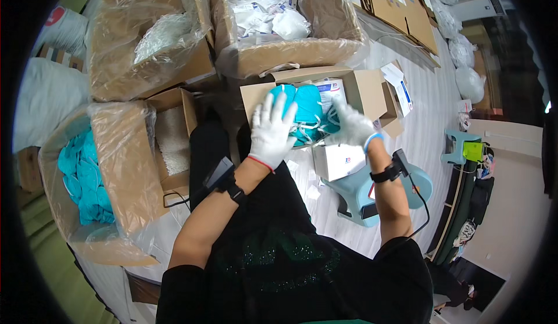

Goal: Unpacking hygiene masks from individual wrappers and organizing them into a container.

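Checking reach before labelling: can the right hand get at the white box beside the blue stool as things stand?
Probably yes: the right hand is at the teal masks, with the white box just below it in view. Nothing visible blocks the box's exposed face.

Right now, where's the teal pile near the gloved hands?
In the head view, above centre: the teal pile lies in the open carton, between the left hand and right hand.

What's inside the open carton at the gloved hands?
In the carton: teal pieces with white straps, plus a white printed package at far right. The left hand and right hand hide parts; the bottom is covered.
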A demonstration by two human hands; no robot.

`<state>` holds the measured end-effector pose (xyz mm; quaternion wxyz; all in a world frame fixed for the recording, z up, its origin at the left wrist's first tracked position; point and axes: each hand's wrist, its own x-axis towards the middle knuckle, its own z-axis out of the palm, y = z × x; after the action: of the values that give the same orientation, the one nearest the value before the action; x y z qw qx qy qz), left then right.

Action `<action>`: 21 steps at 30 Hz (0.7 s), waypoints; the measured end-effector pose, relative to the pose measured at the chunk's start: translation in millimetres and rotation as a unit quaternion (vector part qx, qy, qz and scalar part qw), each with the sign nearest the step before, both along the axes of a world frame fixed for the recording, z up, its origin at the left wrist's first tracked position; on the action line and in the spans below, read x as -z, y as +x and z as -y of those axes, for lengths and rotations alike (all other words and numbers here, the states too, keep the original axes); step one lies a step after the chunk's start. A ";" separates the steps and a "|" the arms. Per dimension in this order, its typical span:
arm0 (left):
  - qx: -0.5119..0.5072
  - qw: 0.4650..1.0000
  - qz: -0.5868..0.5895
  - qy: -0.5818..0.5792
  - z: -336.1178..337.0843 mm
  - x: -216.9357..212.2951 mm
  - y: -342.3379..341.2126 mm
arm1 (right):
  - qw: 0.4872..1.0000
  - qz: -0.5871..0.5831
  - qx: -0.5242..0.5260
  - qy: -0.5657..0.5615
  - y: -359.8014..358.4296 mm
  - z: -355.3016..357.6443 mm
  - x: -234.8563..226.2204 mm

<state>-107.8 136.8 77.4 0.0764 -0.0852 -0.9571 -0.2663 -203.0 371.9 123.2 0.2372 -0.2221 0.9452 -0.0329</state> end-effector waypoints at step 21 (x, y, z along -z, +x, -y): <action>0.057 0.995 0.064 -0.048 -68.8 59.2 -19.4 | 0.936 -0.140 -0.157 -0.282 -14.9 79.2 62.0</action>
<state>-127.3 205.7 18.2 -0.0050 -0.1263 -0.9652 -0.2291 -217.8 292.7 61.2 0.0325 -0.4275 0.8740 -0.2288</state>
